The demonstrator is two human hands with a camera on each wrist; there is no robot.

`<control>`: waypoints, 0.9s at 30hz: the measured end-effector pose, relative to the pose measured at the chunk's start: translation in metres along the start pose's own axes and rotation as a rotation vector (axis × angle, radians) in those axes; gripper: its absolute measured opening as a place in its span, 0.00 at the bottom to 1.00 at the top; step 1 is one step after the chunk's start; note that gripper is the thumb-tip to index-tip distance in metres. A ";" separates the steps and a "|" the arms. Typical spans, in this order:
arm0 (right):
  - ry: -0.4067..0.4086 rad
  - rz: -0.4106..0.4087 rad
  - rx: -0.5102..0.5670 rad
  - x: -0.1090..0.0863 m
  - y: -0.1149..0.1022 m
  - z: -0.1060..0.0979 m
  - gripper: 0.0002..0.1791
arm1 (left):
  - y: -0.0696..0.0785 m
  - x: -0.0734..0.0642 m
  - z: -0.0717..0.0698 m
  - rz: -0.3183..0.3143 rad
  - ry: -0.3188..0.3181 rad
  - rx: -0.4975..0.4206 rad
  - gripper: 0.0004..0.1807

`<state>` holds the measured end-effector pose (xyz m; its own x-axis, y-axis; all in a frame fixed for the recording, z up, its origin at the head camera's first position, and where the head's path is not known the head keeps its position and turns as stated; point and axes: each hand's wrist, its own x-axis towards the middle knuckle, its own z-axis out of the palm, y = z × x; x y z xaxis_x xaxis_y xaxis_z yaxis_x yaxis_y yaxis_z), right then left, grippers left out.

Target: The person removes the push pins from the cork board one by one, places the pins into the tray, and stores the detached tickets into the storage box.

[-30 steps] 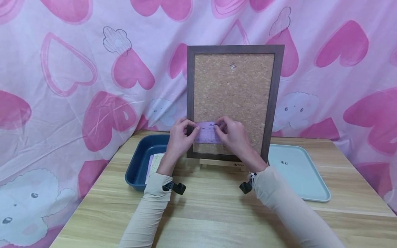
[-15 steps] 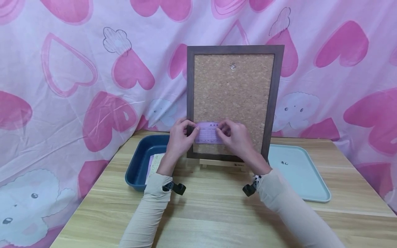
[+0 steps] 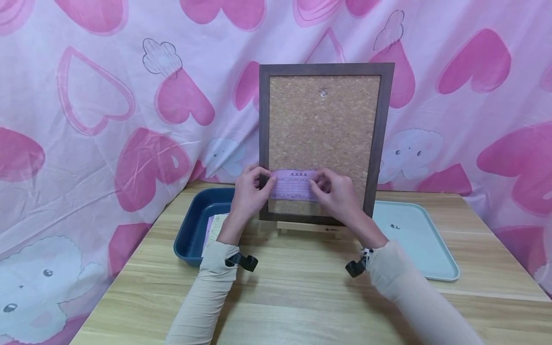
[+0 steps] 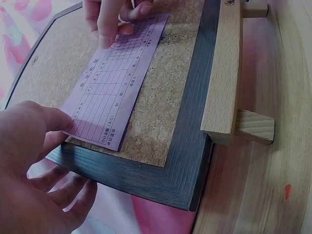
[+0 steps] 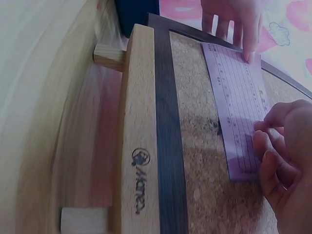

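A purple receipt slip [image 3: 291, 184] lies against the lower left of a dark-framed corkboard [image 3: 323, 129], printed side outward. My left hand [image 3: 251, 191] pinches the slip's left end at the board's edge. In the left wrist view, a fingertip of that hand presses the corner while the lower fingers curl by the frame's side. My right hand [image 3: 338, 194] has thumb and finger together on the slip's upper edge near its right end. The right wrist view shows those curled fingers [image 5: 265, 141] touching the paper; anything small between them is hidden.
The corkboard stands on a light wooden easel [image 3: 308, 226]. A dark blue box [image 3: 185, 239] with paper slips [image 3: 215, 230] is at the left. At the right, a pale green tray [image 3: 424, 244] holds two tiny shiny metal pieces [image 3: 395, 226]. A heart-print cloth [image 3: 142, 158] hangs behind.
My right hand has slid rightward along the slip, so more of its printed face shows. My left hand has stayed at the slip's left end.
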<state>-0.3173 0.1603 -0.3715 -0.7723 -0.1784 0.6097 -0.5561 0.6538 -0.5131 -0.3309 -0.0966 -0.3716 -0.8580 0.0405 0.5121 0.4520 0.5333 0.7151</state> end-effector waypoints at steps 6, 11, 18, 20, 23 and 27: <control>0.030 0.002 -0.005 -0.009 0.006 -0.007 0.03 | -0.001 0.001 -0.002 0.014 0.013 -0.004 0.10; 0.050 0.011 -0.009 -0.017 0.012 -0.013 0.02 | -0.001 0.001 -0.003 0.011 0.019 -0.013 0.10; 0.076 0.021 0.008 -0.028 0.021 -0.023 0.04 | 0.000 0.001 -0.005 0.009 0.033 -0.036 0.10; 0.085 0.021 0.014 -0.030 0.024 -0.026 0.05 | 0.000 0.001 -0.006 0.011 0.035 -0.040 0.10; 0.112 0.015 0.016 -0.034 0.029 -0.031 0.04 | -0.001 0.002 -0.006 0.008 0.036 -0.036 0.10; 0.158 0.002 0.027 -0.039 0.035 -0.038 0.03 | -0.001 0.002 -0.007 0.000 0.035 -0.032 0.10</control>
<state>-0.2954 0.2183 -0.3901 -0.7162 -0.0577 0.6955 -0.5645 0.6339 -0.5287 -0.3314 -0.1032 -0.3680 -0.8492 0.0107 0.5280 0.4599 0.5064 0.7294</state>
